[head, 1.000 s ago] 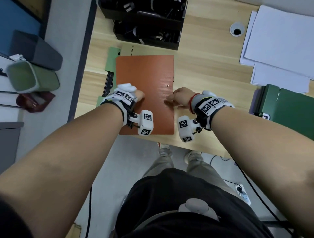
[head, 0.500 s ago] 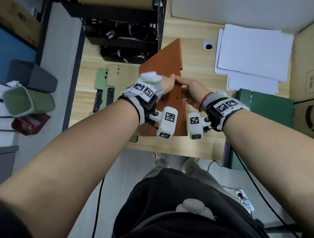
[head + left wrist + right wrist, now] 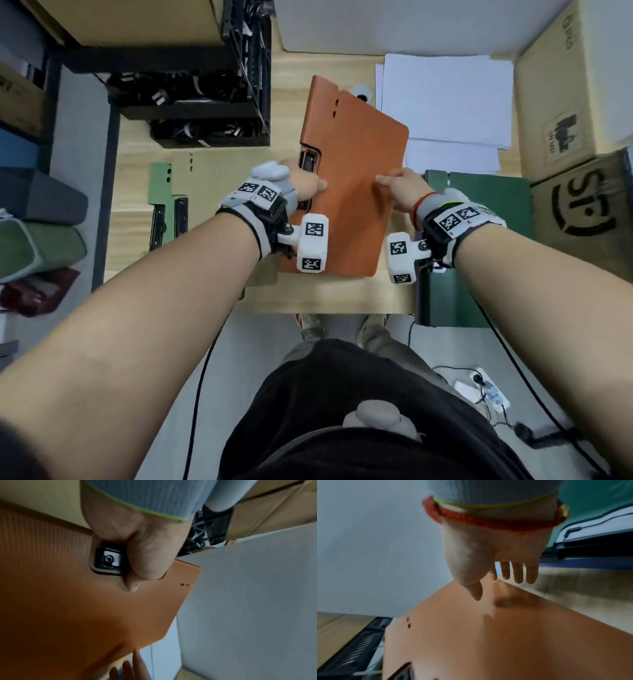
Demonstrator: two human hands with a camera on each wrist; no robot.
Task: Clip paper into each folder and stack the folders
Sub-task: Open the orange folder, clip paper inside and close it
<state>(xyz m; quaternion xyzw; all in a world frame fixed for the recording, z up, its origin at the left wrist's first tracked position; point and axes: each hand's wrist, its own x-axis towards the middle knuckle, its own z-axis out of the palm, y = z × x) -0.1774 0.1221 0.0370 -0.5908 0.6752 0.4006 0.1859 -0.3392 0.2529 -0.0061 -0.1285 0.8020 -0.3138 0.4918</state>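
From the head view, the person stands at a light wooden table (image 3: 329, 291) and holds a flat orange plastic folder (image 3: 356, 178) tilted up off its surface, between both hands. The left hand (image 3: 301, 185) is curled around the folder's left spine edge, by a black clip mechanism (image 3: 308, 161) set into a cut-out there. The right hand (image 3: 397, 186) takes the opposite long edge, thumb on the upper face. A pale green folder (image 3: 161, 185) lies open on the table's left part, a dark green folder (image 3: 479, 198) lies at the right, partly under the right wrist, and a loose stack of white paper sheets (image 3: 445, 99) lies beyond it. A black wire rack (image 3: 205, 102) stands at the far left and brown cardboard boxes (image 3: 565, 102) at the right.

In the left wrist view, the left hand (image 3: 137, 545) is clamped on the orange folder (image 3: 77, 615), its thumb pressed onto the face just beside the black clip mechanism (image 3: 108, 559). Fingertips of the other hand show under the folder's lower edge.

In the right wrist view, the right hand (image 3: 491, 561) pinches the orange folder's (image 3: 488, 635) edge: the thumb lies on top and the fingers (image 3: 517, 572) reach below it. The dark green folder (image 3: 590, 513) sits behind, with white sheets showing along its edge.
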